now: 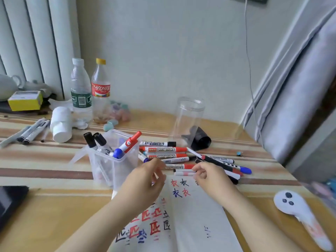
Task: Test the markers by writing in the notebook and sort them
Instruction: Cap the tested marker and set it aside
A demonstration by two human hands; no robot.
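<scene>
Two bare forearms reach up from the near edge of the tabletop (pixel 54 200) and meet over the top of the notebook (pixel 196 215). The left hand (pixel 145 180) has its fingers curled, tips toward the marker pile (pixel 181 157); whether it pinches anything I cannot tell. The right hand (pixel 211 177) also curls, its fingertips at the end of a thin white marker (pixel 184 173) lying just past the page's top edge; the grip itself is hidden by the knuckles.

The pile is smooth plastic barrels, white with red, black and blue caps, lying crosswise behind the hands. Left of it stands a clear square bin (pixel 112 164) holding upright markers with black, blue and red caps. The page is white paper carrying red, blue and black characters, blurred toward the near edge. A striped cloth covers the far half of the tabletop. A clear round jar (pixel 189 120) stands near the far edge, two plastic bottles (pixel 91 93) at the far left. More pens (pixel 31 131) lie by the left edge. The dark object at the near left is cut off.
</scene>
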